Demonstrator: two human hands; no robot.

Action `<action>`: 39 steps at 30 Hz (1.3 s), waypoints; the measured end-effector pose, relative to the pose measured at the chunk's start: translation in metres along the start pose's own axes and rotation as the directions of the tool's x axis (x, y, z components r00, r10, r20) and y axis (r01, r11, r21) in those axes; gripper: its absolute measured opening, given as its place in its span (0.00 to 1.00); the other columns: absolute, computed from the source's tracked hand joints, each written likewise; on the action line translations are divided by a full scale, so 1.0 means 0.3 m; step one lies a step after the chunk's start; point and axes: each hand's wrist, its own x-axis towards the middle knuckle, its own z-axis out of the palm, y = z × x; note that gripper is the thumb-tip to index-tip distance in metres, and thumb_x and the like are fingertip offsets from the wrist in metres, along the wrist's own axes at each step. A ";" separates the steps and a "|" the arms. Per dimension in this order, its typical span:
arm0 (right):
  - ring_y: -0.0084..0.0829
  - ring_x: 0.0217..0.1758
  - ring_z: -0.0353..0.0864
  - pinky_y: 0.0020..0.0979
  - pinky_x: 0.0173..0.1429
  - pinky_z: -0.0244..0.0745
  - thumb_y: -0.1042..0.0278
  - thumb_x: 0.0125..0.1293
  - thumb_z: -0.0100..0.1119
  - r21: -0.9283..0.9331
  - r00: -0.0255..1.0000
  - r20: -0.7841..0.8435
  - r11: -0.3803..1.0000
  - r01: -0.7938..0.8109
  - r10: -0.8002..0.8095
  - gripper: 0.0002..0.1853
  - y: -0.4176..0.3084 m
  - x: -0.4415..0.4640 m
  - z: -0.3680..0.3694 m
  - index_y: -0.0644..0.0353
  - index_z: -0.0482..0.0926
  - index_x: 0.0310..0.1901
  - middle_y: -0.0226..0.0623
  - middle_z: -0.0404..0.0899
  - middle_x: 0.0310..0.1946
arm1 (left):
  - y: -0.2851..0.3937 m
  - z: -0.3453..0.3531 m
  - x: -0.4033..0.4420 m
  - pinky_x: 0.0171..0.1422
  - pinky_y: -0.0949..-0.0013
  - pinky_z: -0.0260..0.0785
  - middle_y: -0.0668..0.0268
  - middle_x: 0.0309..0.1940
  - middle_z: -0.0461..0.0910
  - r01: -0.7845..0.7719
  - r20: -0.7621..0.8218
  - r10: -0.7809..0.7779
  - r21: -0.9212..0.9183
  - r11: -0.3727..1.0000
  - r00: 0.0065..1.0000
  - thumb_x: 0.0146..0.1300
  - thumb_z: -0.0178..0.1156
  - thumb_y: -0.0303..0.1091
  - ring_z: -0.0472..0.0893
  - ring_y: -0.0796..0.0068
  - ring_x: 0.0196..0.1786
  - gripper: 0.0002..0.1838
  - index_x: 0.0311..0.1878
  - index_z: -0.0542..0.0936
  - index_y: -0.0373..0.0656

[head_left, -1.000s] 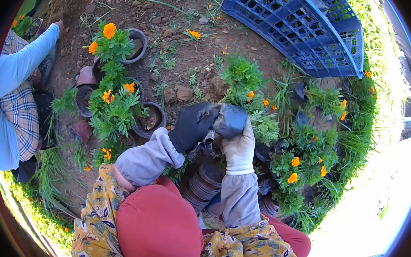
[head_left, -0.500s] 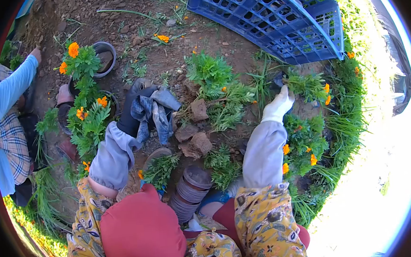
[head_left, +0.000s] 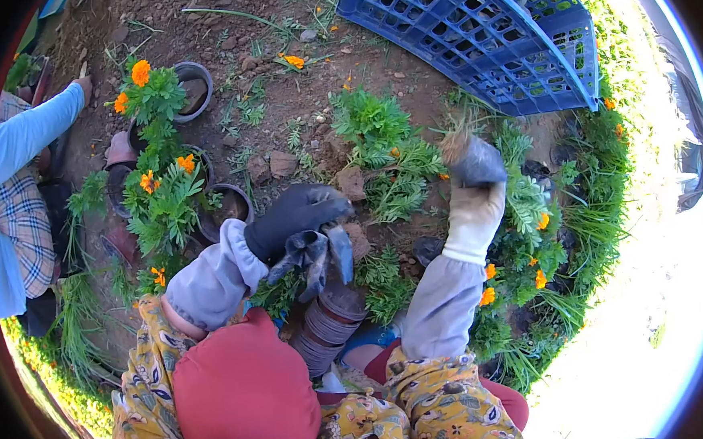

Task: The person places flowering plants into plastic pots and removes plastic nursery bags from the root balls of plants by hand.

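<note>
My left hand, in a black glove, is closed on several crumpled dark plastic bags that hang below its fingers. To the right, my right hand, in a white glove, grips a marigold seedling by its root ball, which is wrapped in a dark plastic bag. Dry roots or soil stick out at the top of the bag, and the green leaves hang to the right. Between the hands, unwrapped seedlings lie on the soil beside brown root blocks.
A blue crate stands tilted at the upper right. Potted marigolds are at the left, with a stack of empty pots near my legs. More marigolds lie at the right. A co-worker's blue sleeve shows at the left edge.
My right hand has lifted a bagged seedling from the right-hand group. My left hand, with the bags, has come down and to the right, toward the middle.
</note>
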 end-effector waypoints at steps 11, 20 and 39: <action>0.36 0.52 0.78 0.39 0.59 0.72 0.65 0.70 0.43 -0.128 0.907 0.108 0.910 -0.393 0.407 0.16 0.229 -0.362 0.139 0.67 0.73 0.51 0.42 0.78 0.48 | 0.039 0.082 -0.053 0.49 0.66 0.69 0.61 0.39 0.80 -0.111 -0.159 0.120 0.066 0.992 0.980 0.57 0.64 0.49 0.77 0.75 0.43 0.26 0.50 0.76 0.37; 0.36 0.48 0.79 0.39 0.54 0.75 0.58 0.71 0.44 0.149 0.836 0.051 0.823 -0.548 0.547 0.17 0.279 -0.354 0.083 0.63 0.75 0.49 0.38 0.80 0.44 | -0.036 0.043 -0.020 0.32 0.66 0.65 0.57 0.24 0.73 -0.211 -0.115 0.334 0.575 0.790 0.936 0.58 0.63 0.47 0.72 0.66 0.25 0.19 0.33 0.76 0.37; 0.38 0.42 0.80 0.43 0.52 0.74 0.54 0.75 0.39 0.149 0.891 -0.226 0.918 -0.368 0.393 0.16 0.174 -0.246 0.040 0.56 0.74 0.42 0.36 0.80 0.38 | -0.034 0.191 -0.036 0.32 0.56 0.69 0.53 0.23 0.76 -0.282 -0.024 0.484 0.786 0.549 0.875 0.57 0.60 0.57 0.80 0.54 0.29 0.27 0.40 0.76 0.37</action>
